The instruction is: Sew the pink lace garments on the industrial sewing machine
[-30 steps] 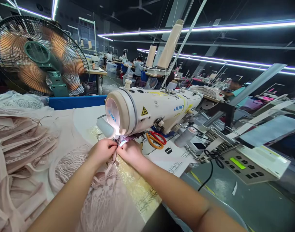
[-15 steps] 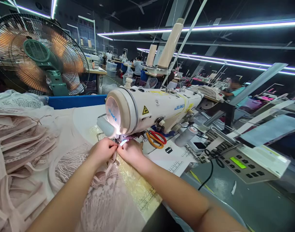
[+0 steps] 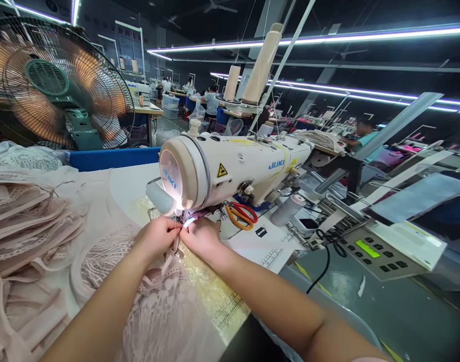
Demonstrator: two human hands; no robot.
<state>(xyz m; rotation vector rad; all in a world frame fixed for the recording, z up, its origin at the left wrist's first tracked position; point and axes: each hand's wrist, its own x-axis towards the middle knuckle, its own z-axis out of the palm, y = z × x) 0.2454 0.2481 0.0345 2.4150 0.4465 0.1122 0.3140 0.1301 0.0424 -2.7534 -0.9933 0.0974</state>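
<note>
My left hand and my right hand meet under the head of a cream JUKI sewing machine, both pinched on a narrow pale pink strap at the needle. The strap runs down into a pink lace garment that lies under my forearms on the white machine table. The machine's lamp lights the spot between my fingertips.
A stack of pink lace pieces fills the left side. Orange and red scissors lie right of the needle, and a control panel sits further right. A spinning fan stands behind. Thread cones rise above; other workers sit far back.
Both hands stay pinched on the strap at the needle. Only the view has drifted slightly, so everything sits a little lower left.
</note>
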